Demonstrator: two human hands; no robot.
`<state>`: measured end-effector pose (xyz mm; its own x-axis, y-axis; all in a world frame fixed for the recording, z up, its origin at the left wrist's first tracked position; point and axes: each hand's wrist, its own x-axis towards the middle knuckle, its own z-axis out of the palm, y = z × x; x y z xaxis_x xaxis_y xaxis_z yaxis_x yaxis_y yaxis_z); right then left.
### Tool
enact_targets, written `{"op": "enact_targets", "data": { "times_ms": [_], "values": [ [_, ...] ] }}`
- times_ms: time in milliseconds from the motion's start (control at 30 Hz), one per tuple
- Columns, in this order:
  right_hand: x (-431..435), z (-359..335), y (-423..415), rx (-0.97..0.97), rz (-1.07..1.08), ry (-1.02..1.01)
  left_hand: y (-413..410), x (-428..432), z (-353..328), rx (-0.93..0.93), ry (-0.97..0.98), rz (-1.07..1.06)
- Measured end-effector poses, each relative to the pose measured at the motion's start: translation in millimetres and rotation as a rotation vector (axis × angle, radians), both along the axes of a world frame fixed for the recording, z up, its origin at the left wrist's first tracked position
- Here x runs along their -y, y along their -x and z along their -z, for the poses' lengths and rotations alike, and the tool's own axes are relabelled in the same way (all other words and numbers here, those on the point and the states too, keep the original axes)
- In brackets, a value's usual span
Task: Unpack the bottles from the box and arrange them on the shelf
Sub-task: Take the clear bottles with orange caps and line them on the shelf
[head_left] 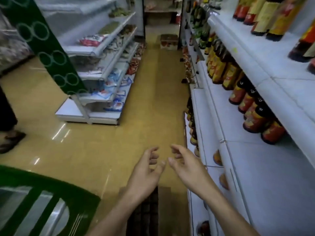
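Reaching forward over the tan floor [102,150] with left hand [144,174] and right hand [185,166], both empty, fingers loosely curled and apart, thumb tips close but not touching. Below the forearms, at the bottom edge, a blurred box [163,198] lying lengthwise along the aisle, dark rows showing in its top, too smeared to name as bottle caps. On the right, a white shelf [272,167] in tiers, running away down the aisle. Standing on it upright, caps up, bottles [252,118] with dark caps and red and yellow labels, lined in rows along the shelf's length, with bare shelf nearer the hands. Across the aisle, a second shelf unit [95,114] with packets, and at its end a green pillar [51,53] patterned with rings. At far left, another person's sandalled foot [10,142]. Far down the aisle, a carton [168,41] on the floor.
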<state>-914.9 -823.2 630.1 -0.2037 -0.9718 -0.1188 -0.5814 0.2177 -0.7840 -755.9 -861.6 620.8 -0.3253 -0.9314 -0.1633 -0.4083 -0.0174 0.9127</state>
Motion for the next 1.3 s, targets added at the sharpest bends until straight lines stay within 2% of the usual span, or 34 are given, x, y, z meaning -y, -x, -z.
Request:
{"op": "enact_targets", "data": {
  "times_ms": [367,533,833,1100,1300],
  "values": [
    [7.2,118.9,-37.0,0.073,-0.133,-0.211,-46.8,-11.4,119.5,0.068,-0.177,-0.107],
    [5.0,199.2,-50.2,0.158,-0.102,-0.336,-73.4,-10.8,193.6,0.109,-0.252,-0.133],
    [20.4,358.2,-72.8,0.181,-0.061,-0.447,-90.0,6.6,345.4,0.166,-0.296,-0.1],
    [46.1,526.2,-91.2,0.156,-0.061,-0.458,-96.1,18.7,522.6,0.229,-0.337,0.026],
    [70.7,632.3,-87.7,-0.04,-0.171,-0.417,-106.7,50.7,631.8,0.302,-0.296,0.125]
  ]
}}
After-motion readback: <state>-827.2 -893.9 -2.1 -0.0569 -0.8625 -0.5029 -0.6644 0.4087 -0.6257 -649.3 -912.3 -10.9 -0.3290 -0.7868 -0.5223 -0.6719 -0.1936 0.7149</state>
